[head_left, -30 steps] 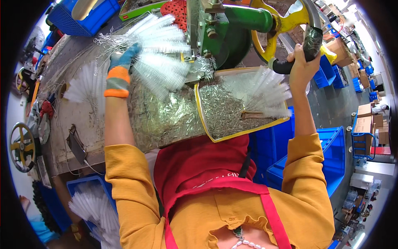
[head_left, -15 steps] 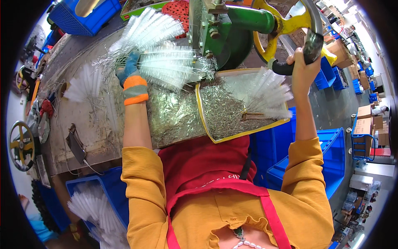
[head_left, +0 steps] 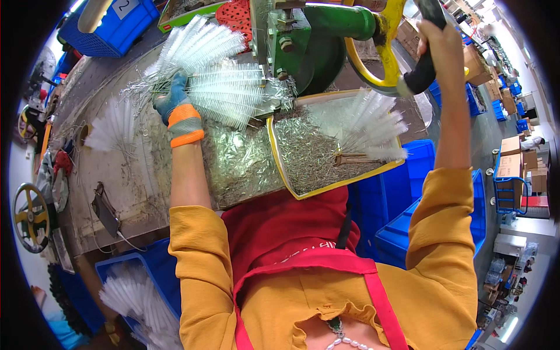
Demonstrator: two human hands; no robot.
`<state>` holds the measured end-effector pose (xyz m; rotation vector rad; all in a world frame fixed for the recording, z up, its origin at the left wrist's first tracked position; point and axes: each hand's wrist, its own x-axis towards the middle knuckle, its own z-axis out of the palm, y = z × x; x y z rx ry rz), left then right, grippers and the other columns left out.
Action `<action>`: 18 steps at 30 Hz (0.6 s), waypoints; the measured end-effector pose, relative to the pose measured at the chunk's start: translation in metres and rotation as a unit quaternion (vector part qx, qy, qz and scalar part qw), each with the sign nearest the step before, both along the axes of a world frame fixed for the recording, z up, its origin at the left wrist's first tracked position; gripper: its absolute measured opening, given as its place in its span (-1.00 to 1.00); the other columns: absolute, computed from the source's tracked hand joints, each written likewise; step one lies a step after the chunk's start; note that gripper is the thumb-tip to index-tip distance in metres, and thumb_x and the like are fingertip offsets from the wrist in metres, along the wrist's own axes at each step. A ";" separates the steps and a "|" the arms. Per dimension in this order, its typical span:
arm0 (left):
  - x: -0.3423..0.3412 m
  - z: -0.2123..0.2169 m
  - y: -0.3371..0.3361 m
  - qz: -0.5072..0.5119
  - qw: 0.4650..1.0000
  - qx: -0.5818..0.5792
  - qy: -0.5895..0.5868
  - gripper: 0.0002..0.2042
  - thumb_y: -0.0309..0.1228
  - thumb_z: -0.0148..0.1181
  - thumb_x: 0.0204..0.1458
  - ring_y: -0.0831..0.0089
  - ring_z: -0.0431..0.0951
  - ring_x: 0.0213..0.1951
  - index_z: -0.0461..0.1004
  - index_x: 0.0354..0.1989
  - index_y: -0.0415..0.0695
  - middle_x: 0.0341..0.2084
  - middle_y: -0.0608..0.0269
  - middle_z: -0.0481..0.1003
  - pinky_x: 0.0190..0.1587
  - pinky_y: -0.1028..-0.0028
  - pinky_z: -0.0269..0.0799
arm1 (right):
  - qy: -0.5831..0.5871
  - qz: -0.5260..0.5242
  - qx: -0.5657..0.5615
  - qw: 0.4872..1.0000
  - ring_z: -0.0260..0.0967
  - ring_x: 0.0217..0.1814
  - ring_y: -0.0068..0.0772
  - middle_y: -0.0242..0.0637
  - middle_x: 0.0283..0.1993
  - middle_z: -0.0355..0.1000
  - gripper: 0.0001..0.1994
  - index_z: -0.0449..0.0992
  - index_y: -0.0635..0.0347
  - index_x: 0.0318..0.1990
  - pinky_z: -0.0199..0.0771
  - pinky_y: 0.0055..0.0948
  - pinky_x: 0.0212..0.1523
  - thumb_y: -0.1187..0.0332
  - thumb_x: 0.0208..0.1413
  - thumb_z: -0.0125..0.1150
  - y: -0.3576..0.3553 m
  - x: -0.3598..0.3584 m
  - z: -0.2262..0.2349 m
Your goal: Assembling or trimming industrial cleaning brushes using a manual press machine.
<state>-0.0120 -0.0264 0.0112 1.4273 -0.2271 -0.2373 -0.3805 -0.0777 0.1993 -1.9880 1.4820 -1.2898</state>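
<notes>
My left hand, in a blue, grey and orange work glove, is closed on the wire stems of a fan of white tube brushes. Their bristly parts spread to the right, and some ends lie at the metal jaw area of a green hand press. My bare right hand grips the black handle on the press's yellow handwheel, with the arm stretched forward. Below the press, a yellow-edged tray holds many short wire clippings and another fan of white brushes.
More white brushes lie on the worn table at left, near a dark phone-like device with a cable. Blue bins stand below the table, one with brushes inside. A red dotted cloth lies behind the press.
My right hand and the handle have moved farther forward and up as the handwheel turned. My left hand keeps its hold on the brushes, and the whole view has shifted slightly.
</notes>
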 end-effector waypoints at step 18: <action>-0.012 0.005 0.010 -0.158 0.972 -0.167 -0.046 -0.37 -0.36 0.37 -0.40 0.44 0.43 -0.36 0.19 -0.13 -0.38 -0.28 0.04 0.38 -0.34 0.52 0.40 | -0.217 -0.015 -0.138 0.966 0.24 -0.72 -0.59 -0.34 -0.71 0.25 -0.83 0.20 0.28 -0.36 0.25 -0.62 -0.65 0.53 -0.15 0.02 0.022 0.003 -0.077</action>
